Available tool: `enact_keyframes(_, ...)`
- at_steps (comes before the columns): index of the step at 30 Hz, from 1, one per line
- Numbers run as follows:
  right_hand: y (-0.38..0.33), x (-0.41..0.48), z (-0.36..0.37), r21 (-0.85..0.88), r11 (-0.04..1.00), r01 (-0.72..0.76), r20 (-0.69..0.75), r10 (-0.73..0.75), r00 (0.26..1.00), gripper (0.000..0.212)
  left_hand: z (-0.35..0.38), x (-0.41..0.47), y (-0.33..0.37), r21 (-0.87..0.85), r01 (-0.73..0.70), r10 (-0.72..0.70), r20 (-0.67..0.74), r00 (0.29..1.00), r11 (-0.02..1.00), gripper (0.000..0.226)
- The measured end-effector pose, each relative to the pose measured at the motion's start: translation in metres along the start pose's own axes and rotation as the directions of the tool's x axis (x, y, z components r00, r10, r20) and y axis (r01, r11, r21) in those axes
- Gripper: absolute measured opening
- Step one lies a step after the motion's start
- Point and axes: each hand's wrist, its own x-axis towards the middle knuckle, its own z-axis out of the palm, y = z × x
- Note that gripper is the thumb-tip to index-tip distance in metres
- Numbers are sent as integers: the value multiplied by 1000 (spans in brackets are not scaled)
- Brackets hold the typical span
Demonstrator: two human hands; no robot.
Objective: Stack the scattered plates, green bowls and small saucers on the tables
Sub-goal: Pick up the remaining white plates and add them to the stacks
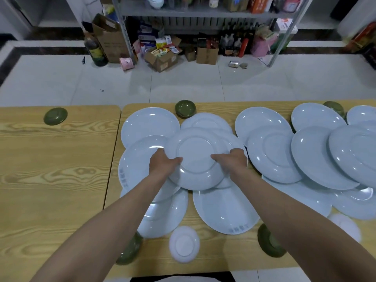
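Observation:
Both hands hold one upside-down pale blue plate [198, 151] above the middle of the right table. My left hand [162, 163] grips its left rim and my right hand [234, 161] grips its right rim, thumbs on the plate's underside. Several more pale blue plates [149, 124] lie overlapping around and beneath it, some face up, some face down. Green bowls sit at the far edge [185, 108], on the left table [55, 116], and near the front under my arms [266, 241]. A small white saucer [184, 244] lies upside down near the front edge.
Two wooden tables [50, 169] stand side by side with a narrow gap between them. Another cluster of overlapping plates [317, 157] fills the right side. Beyond the tables are a tiled floor, a metal shelf rack [203, 11] and cardboard boxes [162, 58].

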Motion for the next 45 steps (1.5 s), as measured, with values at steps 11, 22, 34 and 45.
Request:
enact_keyframes(11,-25,-13,-6,224,974,-21,29,15,999,71,-19,-1,11,-11,-48,47,-54,997,999,54)
enact_keyframes(22,-81,-58,-21,438,882,173,-118,-135,984,29,-67,-23,63,-173,-235,213,-138,967,957,46)
enact_keyframes(34,-107,-105,-11,732,670,121,-102,-68,992,47,-98,-47,87,-529,-272,270,-82,959,804,65)
enact_keyframes(45,-94,-103,-7,841,537,66,-48,-48,998,18,-105,-34,68,-665,-213,270,-18,963,716,35)
